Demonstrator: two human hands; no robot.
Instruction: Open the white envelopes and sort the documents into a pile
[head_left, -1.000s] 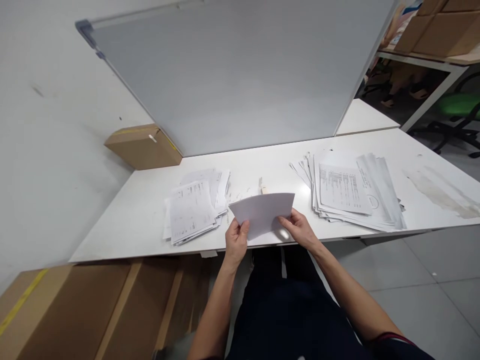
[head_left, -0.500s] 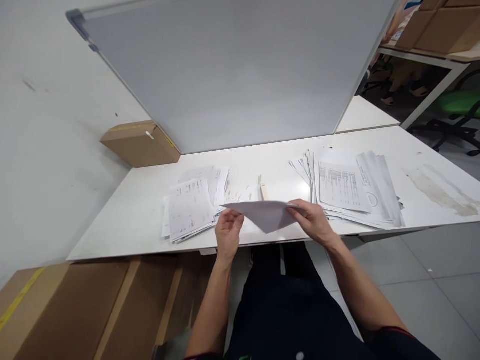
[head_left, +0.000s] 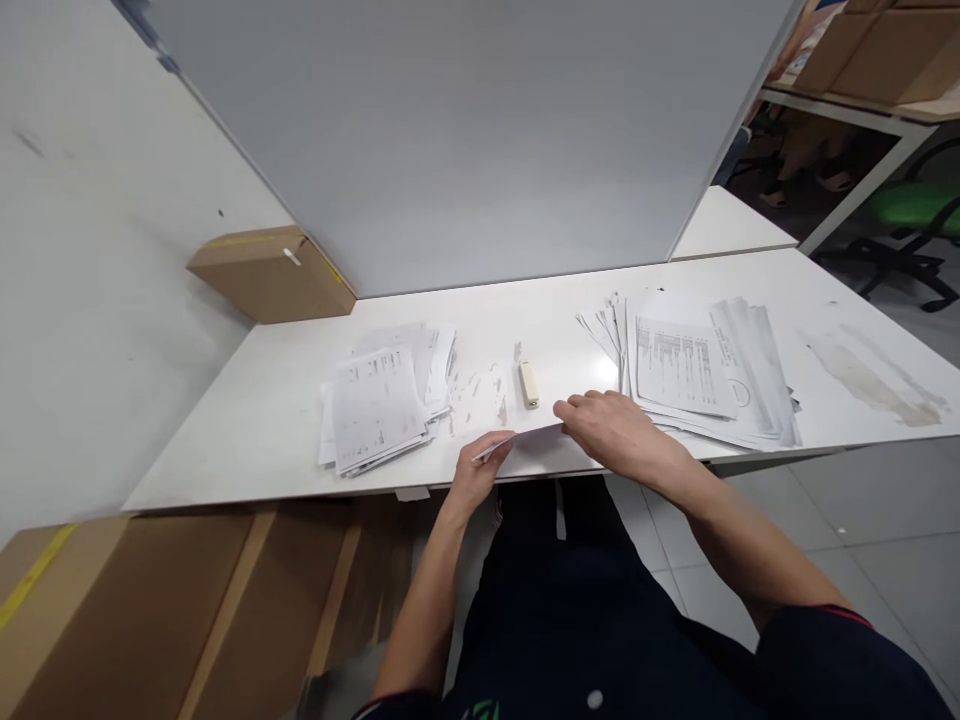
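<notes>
1. My left grip [head_left: 480, 462] pinches the near left corner of a white sheet [head_left: 529, 440] between thumb and fingers. My right grip [head_left: 611, 428] lies knuckles-up over the sheet's right end with the fingers curled and the thumb hidden, so I cannot tell whether it pinches or only presses.
2. One closed cardboard box [head_left: 270, 272] sits at the far left of the worktop [head_left: 247, 440], beside the leaning whiteboard [head_left: 465, 130]; its contents do not show. Larger cartons [head_left: 150, 610] stand on the floor below the worktop's near left edge, and I cannot see inside them either.
3. The sheet lies low and nearly flat at the worktop's near edge, spanning from one grip to the other.
4. I count one sheet in hand and two paper piles. The left pile [head_left: 379, 405] lies near the left grip. The right pile [head_left: 697, 365] is fanned out just beside the right grip.
5. One small cream tool [head_left: 529, 383] lies between the piles, just beyond the sheet. The tiny scraps [head_left: 476, 390] beside it are too small to count.
</notes>
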